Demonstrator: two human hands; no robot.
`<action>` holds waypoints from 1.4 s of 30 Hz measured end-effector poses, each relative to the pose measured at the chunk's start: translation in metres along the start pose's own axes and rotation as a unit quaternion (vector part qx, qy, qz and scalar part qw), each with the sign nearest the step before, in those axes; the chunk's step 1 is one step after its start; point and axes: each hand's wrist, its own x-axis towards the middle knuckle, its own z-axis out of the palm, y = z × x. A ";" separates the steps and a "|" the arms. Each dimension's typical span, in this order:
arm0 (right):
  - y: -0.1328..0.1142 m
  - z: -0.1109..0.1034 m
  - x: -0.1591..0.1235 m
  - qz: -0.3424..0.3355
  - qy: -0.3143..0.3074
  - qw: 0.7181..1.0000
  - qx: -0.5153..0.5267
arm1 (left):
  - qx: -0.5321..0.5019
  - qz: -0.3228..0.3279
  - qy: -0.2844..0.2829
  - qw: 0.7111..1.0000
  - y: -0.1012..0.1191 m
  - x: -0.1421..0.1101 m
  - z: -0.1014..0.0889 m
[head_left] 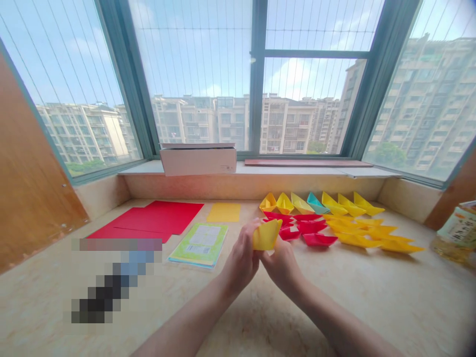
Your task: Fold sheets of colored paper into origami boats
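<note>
Both of my hands are raised over the middle of the stone-like sill, gripping one folded yellow paper boat [267, 235]. My left hand [243, 250] has its fingers wrapped on the boat's left side. At its lower right, my right hand [280, 263] pinches the paper; some fingertips are hidden behind it. Just beyond the hands sit several red paper boats [312, 227]. Several yellow paper boats [362, 240] lie farther right. Along the back runs a row of yellow boats with one teal paper boat [317, 202] among them.
Red paper sheets [148, 218] lie at the left, beside a yellow square sheet [223, 212]. A green-covered paper pack [201, 244] rests left of my hands. A white box [199, 159] stands on the window ledge. A labelled jar [457, 235] is at the far right. Something pixelated lies front left.
</note>
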 end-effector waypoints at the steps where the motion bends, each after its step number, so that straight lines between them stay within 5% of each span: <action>1: 0.001 0.000 0.001 -0.005 -0.010 1.000 -0.004 | 0.005 0.007 -0.001 1.000 0.000 0.000 0.000; 7: 0.006 -0.009 0.000 -0.122 -0.052 0.988 -0.080 | 0.025 0.033 0.012 0.999 0.000 0.001 -0.001; 17: 0.007 -0.031 -0.007 -0.251 0.004 0.961 -0.120 | 0.003 0.049 0.004 0.999 -0.001 -0.001 -0.004; 23: 0.006 -0.035 -0.005 -0.260 0.027 0.955 -0.142 | -0.044 0.045 0.009 0.998 -0.008 -0.007 -0.005; 30: 0.028 -0.040 0.003 -0.290 0.002 0.943 -0.162 | -0.003 -0.004 -0.065 0.998 -0.019 -0.010 -0.016; 35: 0.042 -0.038 0.008 -0.292 0.014 0.941 -0.168 | -0.038 -0.121 -0.079 0.989 -0.015 -0.008 -0.020; 37: 0.044 -0.036 0.008 -0.281 0.030 0.942 -0.179 | -0.151 -0.195 -0.081 0.966 -0.012 -0.007 -0.018; 42: 0.040 -0.031 0.006 -0.290 0.015 0.933 -0.213 | -0.432 -0.320 -0.107 0.836 -0.005 -0.007 -0.016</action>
